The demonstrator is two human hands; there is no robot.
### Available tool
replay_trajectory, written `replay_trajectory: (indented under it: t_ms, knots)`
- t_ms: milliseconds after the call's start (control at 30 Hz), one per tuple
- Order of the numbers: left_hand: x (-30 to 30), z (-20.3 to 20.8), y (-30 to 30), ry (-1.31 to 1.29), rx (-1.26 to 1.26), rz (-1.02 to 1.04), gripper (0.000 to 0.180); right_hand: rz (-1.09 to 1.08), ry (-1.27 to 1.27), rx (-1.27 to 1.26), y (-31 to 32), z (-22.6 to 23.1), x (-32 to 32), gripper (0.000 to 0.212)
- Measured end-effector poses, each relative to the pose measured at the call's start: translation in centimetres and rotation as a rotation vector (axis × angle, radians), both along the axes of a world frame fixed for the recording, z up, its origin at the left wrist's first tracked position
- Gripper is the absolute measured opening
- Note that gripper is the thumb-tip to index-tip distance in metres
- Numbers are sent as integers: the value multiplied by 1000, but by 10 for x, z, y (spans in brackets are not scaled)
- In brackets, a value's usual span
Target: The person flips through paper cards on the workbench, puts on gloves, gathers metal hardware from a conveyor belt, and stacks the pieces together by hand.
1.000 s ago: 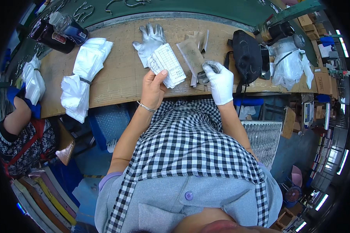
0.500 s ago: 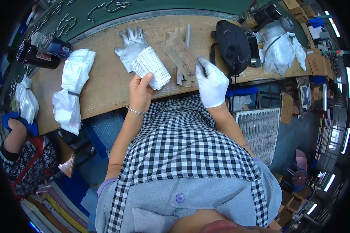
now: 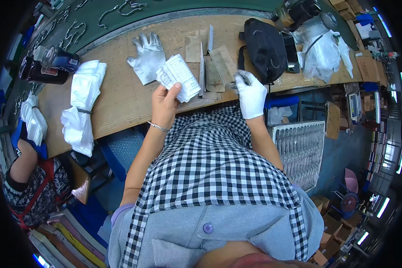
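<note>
My left hand [image 3: 165, 102], bare with a bracelet at the wrist, pinches a small stack of white printed slips [image 3: 179, 78] between thumb and fingers, above the table's near edge. My right hand [image 3: 251, 94] wears a white glove with grey fingertips. Its fingers pinch the lower right corner of a worn brown card [image 3: 223, 61], which is tilted. Other brown cards lie beneath and beside it, one flat piece [image 3: 193, 49] farther left. A grey-white work glove [image 3: 148, 58] rests palm down behind the slips, partly covered by them.
A black pouch [image 3: 265, 51] and a clear plastic bag [image 3: 321, 58] sit at the right of the wooden table [image 3: 116, 105]. Banded white bags [image 3: 85, 85] and dark jars [image 3: 42, 69] stand left. Metal hooks [image 3: 76, 31] lie on the green surface behind. Another person's arm [image 3: 24, 163] shows at far left.
My right hand has moved slightly right and down. The bent brown sheet now appears as separate brown cards spread apart. My left hand has shifted slightly right, with the slips turned at another angle.
</note>
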State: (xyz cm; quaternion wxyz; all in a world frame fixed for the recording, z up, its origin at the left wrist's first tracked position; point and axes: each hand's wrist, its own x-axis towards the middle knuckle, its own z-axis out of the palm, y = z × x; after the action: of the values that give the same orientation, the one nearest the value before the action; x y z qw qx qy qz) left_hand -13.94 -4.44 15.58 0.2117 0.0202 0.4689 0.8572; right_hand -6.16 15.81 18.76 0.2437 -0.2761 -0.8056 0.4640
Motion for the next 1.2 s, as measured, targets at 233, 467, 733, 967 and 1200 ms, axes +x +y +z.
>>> replay_trajectory:
  t_ms: [233, 467, 733, 967, 1200]
  knots:
    - [-2, -3, 6, 46, -147, -5, 17, 134, -240, 490, -6, 5, 1, 35]
    - [0, 3, 6, 108, -180, -51, 18, 516, 2, 534, -41, 37, -21, 44]
    - [1, 8, -1, 162, -190, -21, 19, 561, -170, 258, -58, 36, -29, 55]
    - [-4, 11, -6, 117, -124, 13, 18, 410, -153, -180, -47, 34, -27, 34]
    - [-3, 8, -11, -45, 185, -17, 20, 350, -57, -442, -39, 33, -28, 25]
